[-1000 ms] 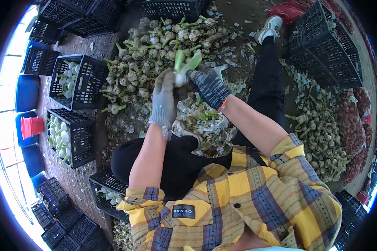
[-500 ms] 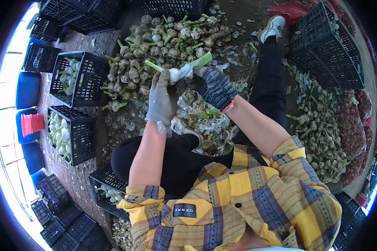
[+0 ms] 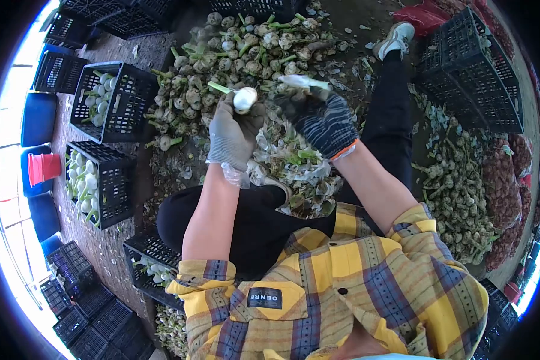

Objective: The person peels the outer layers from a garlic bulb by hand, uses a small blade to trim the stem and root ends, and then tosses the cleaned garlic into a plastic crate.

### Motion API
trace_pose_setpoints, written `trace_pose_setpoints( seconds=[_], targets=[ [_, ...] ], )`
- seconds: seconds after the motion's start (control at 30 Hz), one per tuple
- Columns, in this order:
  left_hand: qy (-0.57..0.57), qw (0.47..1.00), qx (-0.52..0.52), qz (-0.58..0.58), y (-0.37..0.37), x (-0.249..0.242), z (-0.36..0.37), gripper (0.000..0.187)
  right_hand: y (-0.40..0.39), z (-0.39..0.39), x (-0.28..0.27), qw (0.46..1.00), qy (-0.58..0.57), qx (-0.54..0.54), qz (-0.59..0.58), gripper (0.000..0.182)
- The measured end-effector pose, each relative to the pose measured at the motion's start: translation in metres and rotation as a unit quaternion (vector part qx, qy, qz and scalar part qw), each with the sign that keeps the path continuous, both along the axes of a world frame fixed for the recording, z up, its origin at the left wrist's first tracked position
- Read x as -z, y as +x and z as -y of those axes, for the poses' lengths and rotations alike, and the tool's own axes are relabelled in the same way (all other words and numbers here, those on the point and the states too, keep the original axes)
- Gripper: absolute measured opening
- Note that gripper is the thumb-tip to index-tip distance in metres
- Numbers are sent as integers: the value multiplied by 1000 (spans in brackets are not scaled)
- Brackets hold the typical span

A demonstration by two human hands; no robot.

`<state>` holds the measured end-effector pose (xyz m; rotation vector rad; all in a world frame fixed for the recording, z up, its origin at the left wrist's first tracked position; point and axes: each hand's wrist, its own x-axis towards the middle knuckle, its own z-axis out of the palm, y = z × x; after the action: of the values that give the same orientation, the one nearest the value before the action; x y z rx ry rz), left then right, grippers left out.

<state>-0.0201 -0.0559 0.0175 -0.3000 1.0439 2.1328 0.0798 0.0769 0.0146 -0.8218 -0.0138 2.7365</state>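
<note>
My left hand [image 3: 235,132], in a grey glove, is closed around a smooth white garlic bulb [image 3: 245,100] with a short green stem pointing left. Apart from it, my right hand [image 3: 319,120], in a dark striped glove with an orange cuff edge, grips a strip of peeled garlic skin [image 3: 304,82], pale with a greenish end. Motion blurs the fingers of this hand. Beyond both hands lies a heap of unpeeled garlic [image 3: 189,99] with cut stems. Below them, loose peelings [image 3: 303,171] cover the ground between my legs.
Black crates [image 3: 119,186] holding white bulbs stand at the left, with a pink bucket [image 3: 44,169] and blue containers [image 3: 40,125] farther out. On the right are another garlic pile [image 3: 459,192], mesh sacks [image 3: 503,180] and a tall black crate [image 3: 471,69].
My hands have moved apart. The skin and green leaf at the bulb's right have come away in my right hand, leaving the bulb bare in my left.
</note>
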Motion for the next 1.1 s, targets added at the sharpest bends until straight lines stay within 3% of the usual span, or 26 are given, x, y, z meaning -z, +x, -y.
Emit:
trace_pose_setpoints(
  seconds=[0.03, 0.07, 0.13, 0.17, 0.2, 0.27, 0.3, 0.4, 0.5, 0.53, 0.57, 0.67, 0.8, 0.9, 1.0, 1.1],
  targets=[
    [5, 1000, -13, 8, -2, -1, 2, 24, 4, -3, 9, 997, 49, -22, -49, 28],
    [5, 1000, -7, 8, -4, -2, 3, 25, 3, -5, 10, 984, 148, -97, -21, 28],
    [7, 1000, 10, 10, -2, -11, 3, 28, 3, -10, 8, 910, 338, -238, 40, 29],
    [15, 1000, 7, 26, 1, -15, 3, 28, 6, -10, 33, 854, 455, -244, 68, 30],
    [-15, 1000, 13, -13, 0, -11, 3, 29, 8, -13, 45, 743, 607, -269, 85, 28],
    [-77, 993, 26, -89, -3, 2, 2, 29, 14, -16, 58, 446, 840, -289, 108, 26],
    [-104, 988, 19, -113, 0, 1, 0, 31, 12, -14, 45, 423, 818, -357, 154, 28],
    [-149, 965, -3, -215, 4, 8, -4, 35, 17, -14, 45, 316, 901, -287, 81, 25],
    [-184, 943, 31, -276, 11, 1, -2, 40, 7, -12, 18, 719, 600, -340, 88, 35],
    [-186, 936, 45, -295, 12, 1, -2, 40, 4, -9, 12, 817, 460, -338, 84, 38],
    [-189, 928, 58, -314, 13, 1, -4, 41, 3, -7, 12, 849, 401, -339, 59, 43],
    [-194, 911, 70, -356, 18, 3, -6, 39, -8, -9, 19, 843, 354, -404, 33, 48],
    [-194, 903, 86, -374, 16, 12, -4, 38, -5, -5, 13, 851, 376, -367, -8, 51],
    [-200, 896, 102, -384, 17, 9, -2, 38, 0, -7, 9, 866, 352, -353, -36, 48],
    [-187, 899, 96, -383, 19, 9, -5, 39, 1, -9, 11, 870, 347, -352, -12, 26],
    [-185, 908, 91, -365, 17, 8, -5, 40, 2, -9, 12, 861, 377, -342, -12, 27]
  ],
)
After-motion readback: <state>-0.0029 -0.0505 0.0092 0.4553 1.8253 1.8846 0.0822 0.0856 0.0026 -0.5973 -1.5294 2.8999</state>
